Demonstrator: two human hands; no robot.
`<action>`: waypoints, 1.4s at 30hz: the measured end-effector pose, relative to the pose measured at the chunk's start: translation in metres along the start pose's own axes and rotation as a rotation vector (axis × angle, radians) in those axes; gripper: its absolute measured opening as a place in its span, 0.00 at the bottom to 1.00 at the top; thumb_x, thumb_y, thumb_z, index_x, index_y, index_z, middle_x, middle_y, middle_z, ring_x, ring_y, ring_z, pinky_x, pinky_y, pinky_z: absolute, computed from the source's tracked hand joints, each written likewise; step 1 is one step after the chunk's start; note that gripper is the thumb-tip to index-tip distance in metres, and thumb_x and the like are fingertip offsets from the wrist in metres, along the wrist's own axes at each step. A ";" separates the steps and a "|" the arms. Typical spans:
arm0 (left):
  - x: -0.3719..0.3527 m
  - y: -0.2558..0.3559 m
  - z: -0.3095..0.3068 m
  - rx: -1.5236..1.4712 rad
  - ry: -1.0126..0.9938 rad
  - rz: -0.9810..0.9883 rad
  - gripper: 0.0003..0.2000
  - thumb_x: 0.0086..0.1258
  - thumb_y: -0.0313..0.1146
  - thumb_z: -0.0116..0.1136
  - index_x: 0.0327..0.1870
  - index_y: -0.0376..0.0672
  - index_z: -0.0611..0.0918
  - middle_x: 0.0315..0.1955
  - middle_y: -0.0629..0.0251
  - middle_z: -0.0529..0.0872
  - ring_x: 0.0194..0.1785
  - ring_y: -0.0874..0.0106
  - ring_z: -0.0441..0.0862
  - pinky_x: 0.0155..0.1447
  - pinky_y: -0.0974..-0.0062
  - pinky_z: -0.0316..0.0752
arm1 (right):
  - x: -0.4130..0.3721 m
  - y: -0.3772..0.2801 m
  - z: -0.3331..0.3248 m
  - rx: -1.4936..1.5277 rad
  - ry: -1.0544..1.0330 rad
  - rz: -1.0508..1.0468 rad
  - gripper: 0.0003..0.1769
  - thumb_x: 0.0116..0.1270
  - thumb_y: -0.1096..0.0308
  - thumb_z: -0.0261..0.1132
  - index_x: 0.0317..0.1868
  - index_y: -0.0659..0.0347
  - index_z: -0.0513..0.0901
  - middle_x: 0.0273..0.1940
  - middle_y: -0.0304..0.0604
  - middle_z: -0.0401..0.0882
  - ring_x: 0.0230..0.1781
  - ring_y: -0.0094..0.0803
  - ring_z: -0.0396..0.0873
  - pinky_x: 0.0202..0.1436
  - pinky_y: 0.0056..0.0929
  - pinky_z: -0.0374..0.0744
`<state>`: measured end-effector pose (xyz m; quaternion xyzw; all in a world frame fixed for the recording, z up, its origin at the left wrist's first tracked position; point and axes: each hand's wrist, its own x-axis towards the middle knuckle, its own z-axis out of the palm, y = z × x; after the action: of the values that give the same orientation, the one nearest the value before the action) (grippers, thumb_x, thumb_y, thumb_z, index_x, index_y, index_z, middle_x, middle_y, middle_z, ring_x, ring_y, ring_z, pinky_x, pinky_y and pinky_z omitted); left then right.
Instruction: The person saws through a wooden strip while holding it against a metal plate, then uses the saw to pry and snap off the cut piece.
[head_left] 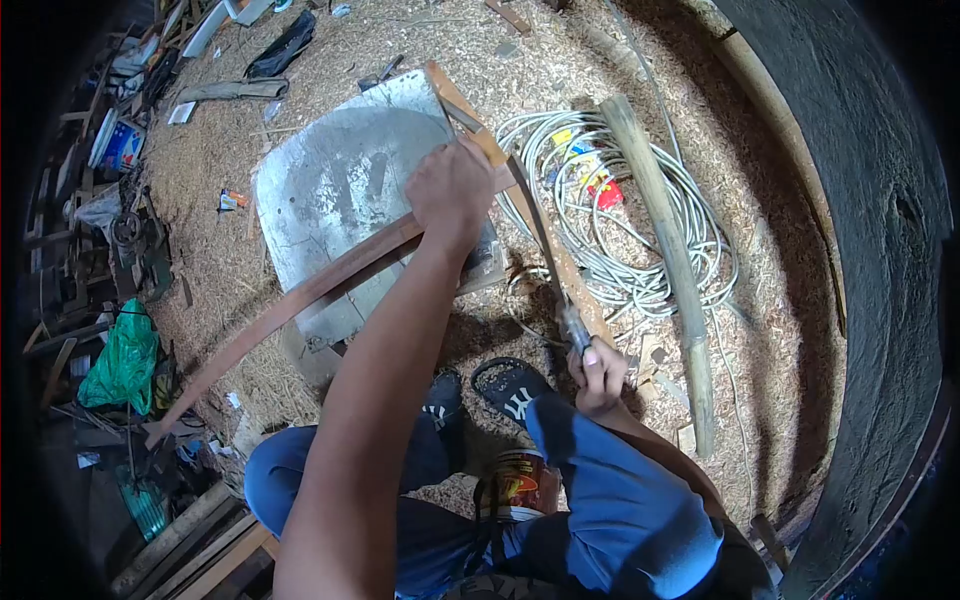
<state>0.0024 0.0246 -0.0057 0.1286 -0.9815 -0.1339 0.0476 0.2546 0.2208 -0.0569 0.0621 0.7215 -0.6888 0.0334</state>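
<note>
My left hand (450,190) is closed around a long, slightly curved wooden strip (320,283) near its upper right end. The strip slants across a scuffed grey metal panel (310,190), and its far end reaches past the panel to the lower left. My right hand (600,375) is wrapped round the handle of a hand saw (545,240). The saw's thin dark blade points up and away, crossing beside the strip's end close to my left hand. A narrow orange-brown board (575,285) runs under the strip's end and along the blade.
Right of the board lies a coil of pale cable (715,250) with a round pole (655,220) over it. A tub (522,485) sits between my legs. Wood shavings cover the ground. A green bag (122,360) and scrap lie left; a thick dark beam (870,250) borders the right.
</note>
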 end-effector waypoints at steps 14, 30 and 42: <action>0.002 0.005 -0.006 -0.035 -0.030 -0.060 0.28 0.80 0.45 0.44 0.29 0.33 0.89 0.32 0.38 0.89 0.38 0.38 0.89 0.49 0.46 0.83 | 0.019 -0.006 -0.026 0.145 -0.026 0.033 0.22 0.80 0.64 0.54 0.25 0.63 0.72 0.19 0.32 0.68 0.18 0.17 0.60 0.23 0.23 0.58; 0.002 0.001 -0.001 -0.008 0.021 0.008 0.23 0.78 0.41 0.48 0.27 0.37 0.89 0.30 0.45 0.90 0.36 0.45 0.89 0.45 0.50 0.83 | 0.023 0.015 -0.029 0.151 -0.041 0.011 0.17 0.77 0.68 0.55 0.26 0.63 0.70 0.21 0.34 0.71 0.20 0.19 0.63 0.24 0.24 0.61; 0.000 0.000 0.000 -0.057 0.019 0.042 0.26 0.80 0.42 0.46 0.25 0.34 0.87 0.29 0.37 0.87 0.35 0.39 0.88 0.44 0.45 0.83 | 0.023 -0.086 -0.053 -0.180 -0.047 0.086 0.18 0.77 0.63 0.59 0.27 0.63 0.77 0.17 0.31 0.68 0.17 0.17 0.63 0.23 0.23 0.59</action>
<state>0.0027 0.0248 -0.0054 0.1076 -0.9793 -0.1595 0.0635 0.2217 0.2710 0.0280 0.0738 0.7763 -0.6202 0.0852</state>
